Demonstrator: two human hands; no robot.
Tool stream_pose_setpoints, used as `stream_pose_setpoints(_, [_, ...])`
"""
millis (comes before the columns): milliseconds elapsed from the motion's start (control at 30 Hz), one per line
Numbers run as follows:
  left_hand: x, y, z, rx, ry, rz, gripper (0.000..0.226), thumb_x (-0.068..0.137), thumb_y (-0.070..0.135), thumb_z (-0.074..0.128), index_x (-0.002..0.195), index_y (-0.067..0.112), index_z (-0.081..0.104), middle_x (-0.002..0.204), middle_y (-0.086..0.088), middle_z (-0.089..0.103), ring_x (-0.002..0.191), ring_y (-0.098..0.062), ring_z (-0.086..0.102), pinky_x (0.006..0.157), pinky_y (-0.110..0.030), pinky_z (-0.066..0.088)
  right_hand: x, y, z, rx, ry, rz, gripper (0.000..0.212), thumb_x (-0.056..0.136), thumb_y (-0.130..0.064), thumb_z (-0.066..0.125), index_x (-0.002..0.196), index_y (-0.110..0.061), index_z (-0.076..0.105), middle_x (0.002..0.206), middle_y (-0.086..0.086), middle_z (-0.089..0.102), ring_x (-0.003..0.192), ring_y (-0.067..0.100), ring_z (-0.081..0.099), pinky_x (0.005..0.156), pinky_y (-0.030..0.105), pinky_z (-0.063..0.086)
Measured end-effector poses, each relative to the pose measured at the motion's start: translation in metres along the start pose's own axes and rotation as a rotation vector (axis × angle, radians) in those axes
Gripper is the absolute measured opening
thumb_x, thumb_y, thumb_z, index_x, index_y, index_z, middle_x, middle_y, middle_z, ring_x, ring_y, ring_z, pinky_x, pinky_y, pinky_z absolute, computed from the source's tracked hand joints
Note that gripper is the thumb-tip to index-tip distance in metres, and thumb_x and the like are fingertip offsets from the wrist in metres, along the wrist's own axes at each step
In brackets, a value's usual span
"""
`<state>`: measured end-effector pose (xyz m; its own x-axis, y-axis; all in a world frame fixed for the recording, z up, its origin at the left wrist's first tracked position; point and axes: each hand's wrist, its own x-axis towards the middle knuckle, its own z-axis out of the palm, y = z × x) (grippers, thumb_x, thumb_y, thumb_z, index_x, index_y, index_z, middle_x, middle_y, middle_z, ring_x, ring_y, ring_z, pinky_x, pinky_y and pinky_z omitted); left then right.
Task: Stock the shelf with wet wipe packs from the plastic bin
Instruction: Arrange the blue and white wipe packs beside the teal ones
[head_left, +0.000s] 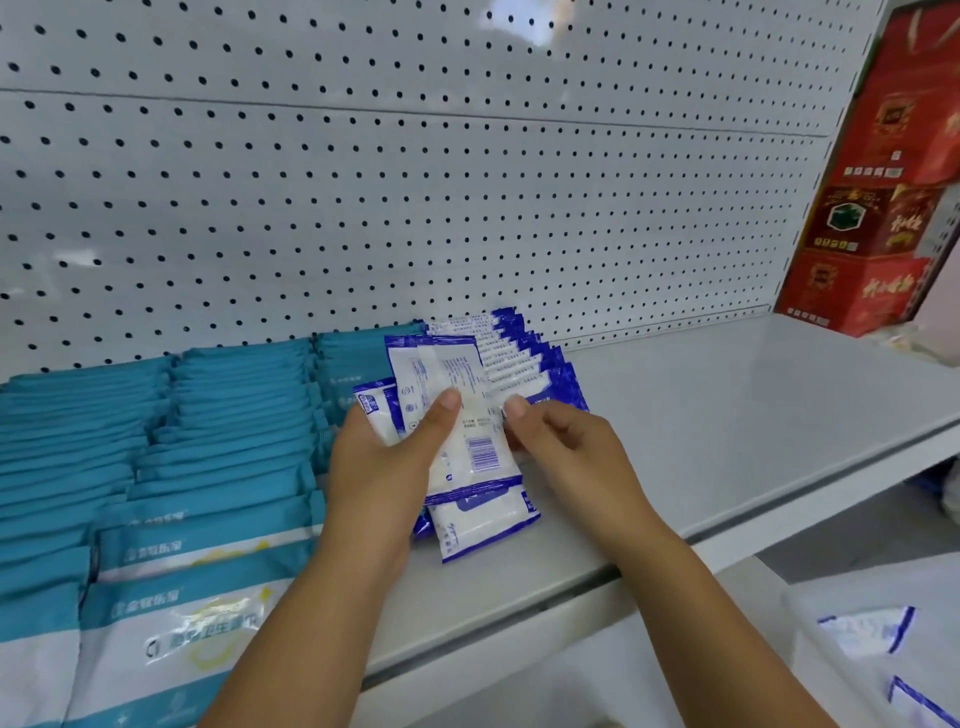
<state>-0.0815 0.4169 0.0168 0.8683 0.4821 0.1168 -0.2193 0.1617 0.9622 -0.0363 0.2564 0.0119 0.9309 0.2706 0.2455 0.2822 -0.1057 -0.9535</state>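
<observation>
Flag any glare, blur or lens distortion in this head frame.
Head view: wide-angle bowing curves the pegboard hole rows and shelf edge; glare patches on the pegboard's top and the nearest teal pack; the plastic bin at lower right is soft; left hand, right hand and their blue-white packs read fairly sharp.

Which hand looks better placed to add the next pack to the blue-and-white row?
Probably the right hand: it pinches the top pack beside the row, while the left hand grips the bundle.
</observation>
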Motion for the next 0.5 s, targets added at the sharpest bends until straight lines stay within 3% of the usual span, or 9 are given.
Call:
stream_pose_setpoints(100, [-0.002, 0.001, 0.002, 0.005, -0.025, -0.01, 0.043, 0.073, 0.043, 0.081, 0.112, 0.028, 0.072, 0.101, 0.008, 0.08, 0.09, -0.013, 0.077, 0.079, -0.041, 0.062, -0.001, -0.01, 0.004, -0.066, -0.093, 0.014, 0.045, 0.079, -0.052, 0.074, 0.093, -0.009, 0.072, 0.091, -0.004, 0.078, 0.086, 0.01, 0.075, 0.078, 0.027, 0.06])
stream_pose_setpoints(200, [-0.003, 0.003, 0.005, -0.019, -0.077, -0.054, 0.051, 0.067, 0.048, 0.078, 0.112, 0.026, 0.073, 0.101, 0.005, 0.08, 0.094, -0.018, 0.077, 0.086, -0.045, 0.061, 0.004, -0.012, -0.001, -0.07, -0.107, 0.046, 0.035, 0.086, -0.042, 0.076, 0.096, -0.009, 0.073, 0.092, 0.0, 0.079, 0.088, 0.016, 0.076, 0.085, 0.037, 0.062])
stream_pose_setpoints(267, [-0.002, 0.003, 0.006, -0.063, -0.128, -0.092, 0.057, 0.066, 0.04, 0.081, 0.118, 0.021, 0.071, 0.107, 0.0, 0.079, 0.099, -0.023, 0.076, 0.086, -0.047, 0.061, 0.003, -0.009, -0.002, 0.015, -0.072, 0.084, 0.033, 0.091, -0.041, 0.071, 0.096, -0.008, 0.072, 0.092, 0.001, 0.079, 0.088, 0.018, 0.076, 0.086, 0.041, 0.061])
stream_pose_setpoints(400, [-0.003, 0.004, 0.008, -0.075, -0.201, -0.135, 0.06, 0.064, 0.018, 0.085, 0.122, 0.015, 0.068, 0.105, -0.006, 0.079, 0.093, -0.027, 0.078, 0.068, -0.043, 0.064, 0.003, -0.004, 0.002, 0.068, 0.017, 0.106, 0.033, 0.098, -0.04, 0.062, 0.099, -0.008, 0.072, 0.092, 0.0, 0.079, 0.085, 0.016, 0.076, 0.083, 0.038, 0.062])
stream_pose_setpoints(500, [-0.001, 0.005, 0.006, -0.046, -0.174, -0.108, 0.061, 0.061, 0.013, 0.086, 0.119, 0.012, 0.067, 0.102, -0.007, 0.08, 0.09, -0.027, 0.078, 0.069, -0.045, 0.064, 0.005, -0.001, 0.007, 0.135, 0.099, 0.138, 0.033, 0.101, -0.041, 0.057, 0.103, -0.01, 0.069, 0.094, 0.001, 0.078, 0.086, 0.018, 0.076, 0.086, 0.044, 0.062])
